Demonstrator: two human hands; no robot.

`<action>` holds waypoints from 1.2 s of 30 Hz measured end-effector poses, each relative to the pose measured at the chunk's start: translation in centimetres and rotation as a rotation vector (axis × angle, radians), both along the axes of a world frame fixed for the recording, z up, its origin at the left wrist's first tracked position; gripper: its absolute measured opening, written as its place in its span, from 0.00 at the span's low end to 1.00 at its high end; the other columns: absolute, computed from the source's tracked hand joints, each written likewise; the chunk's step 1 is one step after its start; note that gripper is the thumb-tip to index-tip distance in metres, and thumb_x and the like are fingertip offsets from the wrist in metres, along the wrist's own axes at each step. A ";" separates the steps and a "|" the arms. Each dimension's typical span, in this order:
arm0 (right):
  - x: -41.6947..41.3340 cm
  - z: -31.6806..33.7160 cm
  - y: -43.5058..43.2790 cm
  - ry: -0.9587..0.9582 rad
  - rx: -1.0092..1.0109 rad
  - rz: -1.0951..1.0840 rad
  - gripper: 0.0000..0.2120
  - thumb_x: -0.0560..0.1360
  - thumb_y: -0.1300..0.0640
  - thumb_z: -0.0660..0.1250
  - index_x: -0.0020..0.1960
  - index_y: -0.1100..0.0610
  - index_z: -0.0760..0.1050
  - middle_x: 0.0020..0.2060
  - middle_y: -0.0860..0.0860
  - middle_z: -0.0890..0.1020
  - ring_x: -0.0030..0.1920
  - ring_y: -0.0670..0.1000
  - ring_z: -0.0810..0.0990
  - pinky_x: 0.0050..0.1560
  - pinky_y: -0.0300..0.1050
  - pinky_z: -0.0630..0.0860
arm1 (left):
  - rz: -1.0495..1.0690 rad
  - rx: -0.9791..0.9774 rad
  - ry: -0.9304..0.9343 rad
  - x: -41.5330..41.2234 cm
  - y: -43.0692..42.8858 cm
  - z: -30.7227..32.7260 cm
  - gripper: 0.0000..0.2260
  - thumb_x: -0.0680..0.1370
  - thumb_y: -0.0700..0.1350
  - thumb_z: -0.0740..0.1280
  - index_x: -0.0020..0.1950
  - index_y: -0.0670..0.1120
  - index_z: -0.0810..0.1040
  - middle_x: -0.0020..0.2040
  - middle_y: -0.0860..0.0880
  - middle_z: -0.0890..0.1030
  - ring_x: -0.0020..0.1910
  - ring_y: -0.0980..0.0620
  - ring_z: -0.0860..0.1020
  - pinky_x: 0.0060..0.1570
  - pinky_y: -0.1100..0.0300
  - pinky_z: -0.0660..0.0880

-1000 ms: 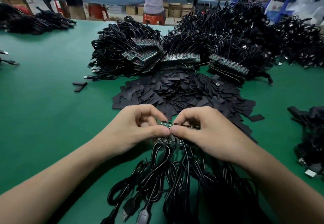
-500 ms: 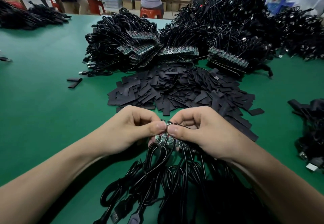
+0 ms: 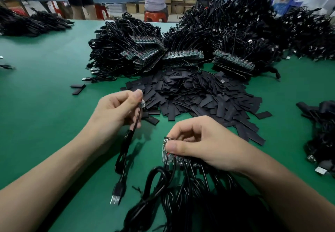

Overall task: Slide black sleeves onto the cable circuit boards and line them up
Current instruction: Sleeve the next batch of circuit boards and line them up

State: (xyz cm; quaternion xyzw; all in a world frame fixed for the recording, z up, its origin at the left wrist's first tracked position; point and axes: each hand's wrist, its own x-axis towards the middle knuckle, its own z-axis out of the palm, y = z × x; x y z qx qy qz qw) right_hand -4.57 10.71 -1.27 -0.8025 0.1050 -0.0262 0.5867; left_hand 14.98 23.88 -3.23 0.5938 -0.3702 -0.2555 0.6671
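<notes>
While the left hand (image 3: 116, 110) pinches 1 small circuit board (image 3: 142, 103) left of centre, its cable (image 3: 125, 146) dangling limp toward the USB plug (image 3: 116, 198), the right hand (image 3: 197, 144) clamps a row of boards (image 3: 167, 156) at centre. Flat black sleeves (image 3: 195, 93) lie heaped just above. The board looks light, stiff, probably fragile at its solder joints, so grip its edges; sleeves seem thin and floppy, best pinched at 1 end.

Green table (image 3: 45, 115), red stools (image 3: 155, 16), cardboard boxes (image 3: 134, 7)
</notes>
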 end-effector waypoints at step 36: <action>-4.4 5.1 -3.6 0.027 -0.143 -0.202 0.19 0.71 0.37 0.69 0.44 0.53 0.85 0.24 0.49 0.75 0.23 0.47 0.72 0.27 0.34 0.69 | 0.176 0.516 -0.980 1.8 0.4 -0.7 0.07 0.75 0.53 0.76 0.52 0.54 0.86 0.48 0.57 0.81 0.49 0.54 0.79 0.54 0.51 0.79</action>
